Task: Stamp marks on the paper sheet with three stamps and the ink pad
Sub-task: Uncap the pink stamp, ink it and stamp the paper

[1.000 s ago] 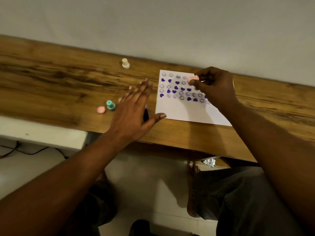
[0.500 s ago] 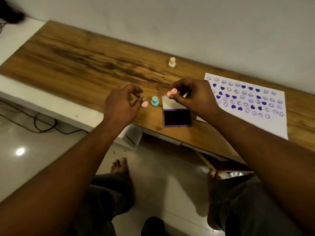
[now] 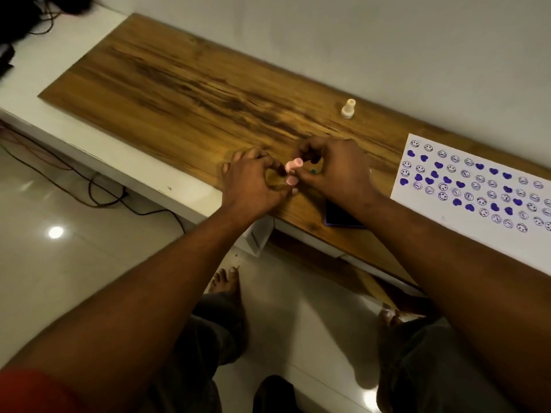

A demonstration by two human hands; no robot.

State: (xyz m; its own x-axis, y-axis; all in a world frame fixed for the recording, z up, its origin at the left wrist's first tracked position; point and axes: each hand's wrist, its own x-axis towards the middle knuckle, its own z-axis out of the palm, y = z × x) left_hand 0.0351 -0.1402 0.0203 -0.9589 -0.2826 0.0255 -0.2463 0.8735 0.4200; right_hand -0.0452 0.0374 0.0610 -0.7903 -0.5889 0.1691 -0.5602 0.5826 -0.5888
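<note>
The pink stamp (image 3: pixel 294 164) is lifted just above the bench (image 3: pixel 179 93), near its front edge, where the two hands meet. The right hand (image 3: pixel 337 171) has its grip closed on it, the fingertips curled in and pinching the stem so that the stamp lies tilted towards the left. Directly below it is a small round pink cap (image 3: pixel 291 180), and the left hand (image 3: pixel 253 183), fingers curled, seems to pinch this cap between thumb and forefinger, though blur makes that grip hard to read. A sliver of the teal stamp (image 3: pixel 313 172) shows under the right hand's fingers, mostly hidden. The ink pad (image 3: pixel 340 217), dark with a purple rim, lies open on the bench just beside the right wrist, and the forearm covers part of it. Further right lies the paper sheet (image 3: pixel 471 226), flat, with rows of purple hearts and smiley faces; its near edge passes under the right forearm. The cream stamp (image 3: pixel 348 108) stands upright by the wall, well apart from the hands. Below the bench are a glossy tiled floor (image 3: pixel 74 248), dark cables (image 3: pixel 98 186) at the left, and the person's bare feet (image 3: pixel 226 281).
</note>
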